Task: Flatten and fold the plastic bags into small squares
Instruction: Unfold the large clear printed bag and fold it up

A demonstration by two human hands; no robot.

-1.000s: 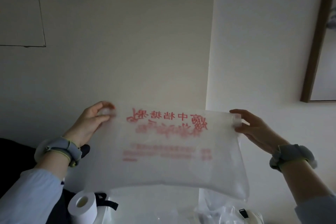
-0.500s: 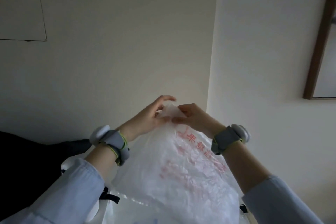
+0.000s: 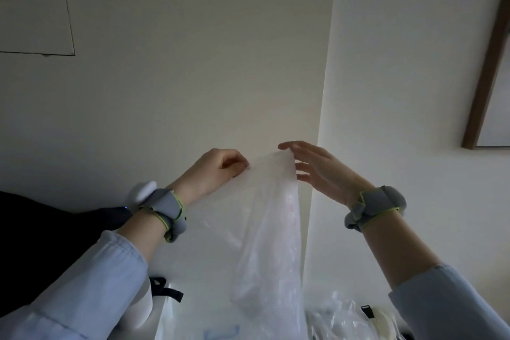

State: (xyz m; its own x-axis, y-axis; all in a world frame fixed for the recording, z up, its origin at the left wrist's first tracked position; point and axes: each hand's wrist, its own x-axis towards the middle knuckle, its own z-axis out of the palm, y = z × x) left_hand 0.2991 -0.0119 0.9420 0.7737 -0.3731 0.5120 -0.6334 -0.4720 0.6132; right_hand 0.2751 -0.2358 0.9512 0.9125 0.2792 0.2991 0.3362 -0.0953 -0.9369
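Note:
A translucent white plastic bag (image 3: pixel 271 232) hangs in the air in front of the wall, folded lengthwise and narrow, its lower end near the bottom of the view. My left hand (image 3: pixel 218 171) pinches the bag's top edge with curled fingers. My right hand (image 3: pixel 317 168) is just to the right of the top edge with its fingers spread and straight; one fingertip touches the top corner.
More crumpled clear plastic bags (image 3: pixel 336 317) lie at the bottom right. A white roll (image 3: pixel 140 309) and a black strap (image 3: pixel 165 288) sit at the bottom left, beside a dark mass (image 3: pixel 41 243). A wall corner (image 3: pixel 320 146) runs behind the hands.
The bag was stretched wide between both hands, then the hands came together at its top. Now my right hand has opened and drawn slightly right, and the bag hangs narrow from my left.

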